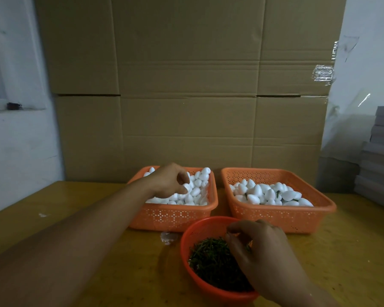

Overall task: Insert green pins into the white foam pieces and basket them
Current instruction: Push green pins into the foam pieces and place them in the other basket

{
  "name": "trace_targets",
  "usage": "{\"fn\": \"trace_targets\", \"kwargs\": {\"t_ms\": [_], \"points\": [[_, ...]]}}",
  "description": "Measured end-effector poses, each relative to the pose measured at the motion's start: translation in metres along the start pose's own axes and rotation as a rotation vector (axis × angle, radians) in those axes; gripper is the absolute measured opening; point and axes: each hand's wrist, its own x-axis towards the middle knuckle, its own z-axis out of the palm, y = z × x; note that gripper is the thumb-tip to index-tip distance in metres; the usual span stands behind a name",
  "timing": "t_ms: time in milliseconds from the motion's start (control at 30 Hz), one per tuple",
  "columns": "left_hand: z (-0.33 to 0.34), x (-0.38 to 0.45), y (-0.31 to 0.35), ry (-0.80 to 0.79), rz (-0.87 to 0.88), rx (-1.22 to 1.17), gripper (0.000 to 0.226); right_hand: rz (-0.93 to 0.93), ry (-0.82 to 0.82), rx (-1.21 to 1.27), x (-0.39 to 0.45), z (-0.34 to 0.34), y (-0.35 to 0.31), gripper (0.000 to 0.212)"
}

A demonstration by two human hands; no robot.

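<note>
Reaching into the left orange basket (171,216), the left hand (169,180) has its fingers curled down among the plain white foam pieces (195,191), pinching one between thumb and fingertips. Nearer the person, the right hand (259,251) hovers over the round red bowl (186,247) of green pins (211,260), its thumb and forefinger drawn close together at the pile; whether a pin is caught between them cannot be told. In the right orange basket (282,216) lie foam pieces with green pins in them (275,193). All three containers sit on a yellow table (98,218), with a wall of cardboard boxes (186,85) behind.
</note>
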Motion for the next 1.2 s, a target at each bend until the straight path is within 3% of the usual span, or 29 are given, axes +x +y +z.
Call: {"fn": "trace_targets", "kwargs": {"t_ms": [200,333,667,900,1067,1200], "points": [[0.005,-0.037,0.006,0.173,0.171,-0.186,0.01,0.02,-0.042,-0.001,0.002,0.004,0.004,0.023],[0.012,-0.059,0.014,0.209,0.251,-0.324,0.018,0.038,-0.071,-0.02,0.003,0.005,0.005,0.02],[0.047,-0.116,0.049,0.163,0.366,-0.582,0.025,0.042,-0.301,-0.096,0.007,0.001,0.007,0.012],[0.067,-0.133,0.061,0.078,0.342,-0.73,0.017,0.016,-0.542,-0.242,0.014,0.007,0.003,0.031],[0.073,-0.136,0.055,-0.022,0.32,-0.782,0.04,0.025,-0.519,-0.26,0.015,0.013,0.003,0.033],[0.077,-0.137,0.054,0.009,0.289,-0.817,0.031,0.043,-0.5,-0.265,0.015,0.016,0.003,0.026]]}}
